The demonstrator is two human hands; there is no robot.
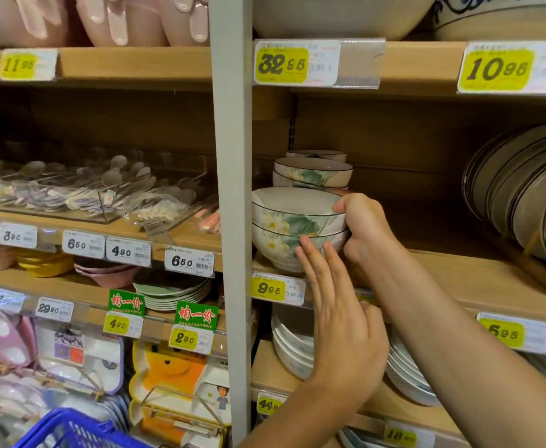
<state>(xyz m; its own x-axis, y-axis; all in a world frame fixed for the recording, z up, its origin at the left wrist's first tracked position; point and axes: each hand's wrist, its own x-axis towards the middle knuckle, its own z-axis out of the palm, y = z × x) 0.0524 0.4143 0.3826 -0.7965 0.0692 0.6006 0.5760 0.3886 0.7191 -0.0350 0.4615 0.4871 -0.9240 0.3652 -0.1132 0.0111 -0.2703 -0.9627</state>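
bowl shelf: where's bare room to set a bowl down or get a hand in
Bare wood shelf lies between the floral bowl stacks and the racked plates, right of the right hand. It is crowded by the grey upright, where that hand grips the front stack and the left hand touches it.

Flat left hand (339, 318), fingers (313, 263) straight; right hand (365, 227) curled, gripping.

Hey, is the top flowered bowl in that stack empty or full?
Empty: the top bowl shows a bare white inside; only the right hand curls over its rim.
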